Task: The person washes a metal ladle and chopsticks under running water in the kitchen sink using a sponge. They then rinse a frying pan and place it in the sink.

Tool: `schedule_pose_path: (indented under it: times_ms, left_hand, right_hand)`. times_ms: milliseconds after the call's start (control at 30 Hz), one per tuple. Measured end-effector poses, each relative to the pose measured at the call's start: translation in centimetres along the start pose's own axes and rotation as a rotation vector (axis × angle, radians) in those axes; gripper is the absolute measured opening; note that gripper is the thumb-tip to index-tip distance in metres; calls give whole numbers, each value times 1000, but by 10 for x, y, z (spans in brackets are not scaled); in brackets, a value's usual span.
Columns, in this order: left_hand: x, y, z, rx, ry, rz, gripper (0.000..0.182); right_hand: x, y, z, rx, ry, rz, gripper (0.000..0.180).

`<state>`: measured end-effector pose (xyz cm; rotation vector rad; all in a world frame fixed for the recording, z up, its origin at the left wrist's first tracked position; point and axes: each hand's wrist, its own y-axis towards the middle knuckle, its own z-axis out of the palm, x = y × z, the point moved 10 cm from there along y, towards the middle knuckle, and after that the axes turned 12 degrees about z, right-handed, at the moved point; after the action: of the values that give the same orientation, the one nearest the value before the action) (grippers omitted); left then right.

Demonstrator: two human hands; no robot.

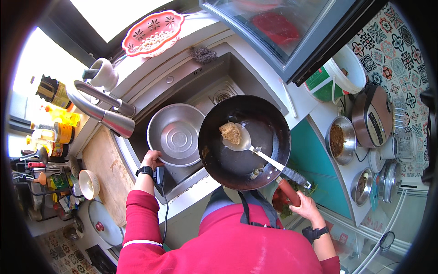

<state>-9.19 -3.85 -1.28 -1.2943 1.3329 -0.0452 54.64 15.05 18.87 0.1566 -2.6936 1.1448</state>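
My right hand (306, 207) is closed around the reddish wooden handle (289, 192) of a dark wok (239, 171). The wok is held over the sink's right front part. Inside it lies a metal spatula (244, 142), its grey-wrapped handle end (296, 177) sticking out over the rim. A tan fibrous clump (230, 133), like a loofah scrubber, rests on the spatula's blade. Small wet scraps (256, 173) cling to the wok's inner wall. My left hand (153, 159) grips the near-left rim of a shallow metal basin (179, 137), which sits in the sink.
The steel sink (236, 73) has a faucet (116, 120) at its left. A wooden cutting board (106, 167) and glass lid (106, 222) lie left. An open window sash (260, 34) juts overhead. Rightward stand a bucket (342, 75), rice cooker (371, 116) and metal bowl (342, 140).
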Motion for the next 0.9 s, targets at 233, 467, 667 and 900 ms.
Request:
schedule_pose_path:
  times_ms: [233, 467, 667, 900]
  left_hand:
    - [31, 10, -19, -98, 161, 78, 24]
    - [-139, -88, 11, -274, 778, 758, 72]
    - [-262, -257, 169, 555, 687, 1458, 33]
    - [-231, -222, 316, 748, 1430, 1307, 37]
  right_hand:
    - [64, -54, -61, -520, -255, -228, 30]
    - [117, -45, -111, -732, -102, -380, 31]
    - [123, 13, -84, -349, -156, -212, 36]
    - [108, 4, -79, -112, 117, -106, 32]
